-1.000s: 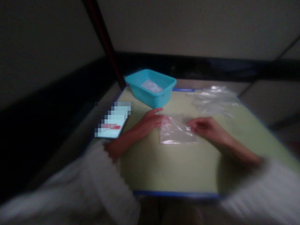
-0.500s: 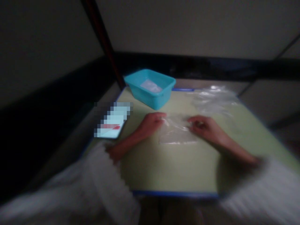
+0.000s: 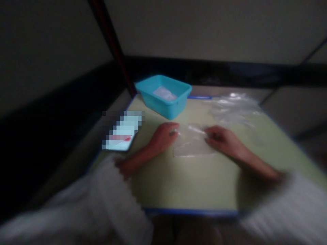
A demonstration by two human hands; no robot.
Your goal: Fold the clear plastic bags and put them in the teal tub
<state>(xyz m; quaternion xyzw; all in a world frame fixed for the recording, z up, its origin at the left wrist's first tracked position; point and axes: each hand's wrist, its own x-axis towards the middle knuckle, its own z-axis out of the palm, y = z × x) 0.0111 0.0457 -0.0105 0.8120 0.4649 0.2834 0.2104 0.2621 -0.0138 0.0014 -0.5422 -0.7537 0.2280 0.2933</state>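
Note:
A clear plastic bag lies over the middle of the pale table, between my two hands. My left hand pinches its upper left edge, fingers closed. On the opposite side, my right hand has curled fingers closed on the bag's right edge. The bag looks flat, and its lower edge shows as a straight line near the tabletop. The picture is dim and blurred, so the fingertips are hard to make out.
A turquoise plastic basket with a whitish packet inside stands at the back left. A phone, partly pixelated, lies at the left edge. More clear plastic bags are heaped at the back right. The table has a blue rim.
The bag's upper part appears flatter and smoother between the hands. My left fingers have shifted slightly; my right hand stays almost in place. Everything else looks the same.

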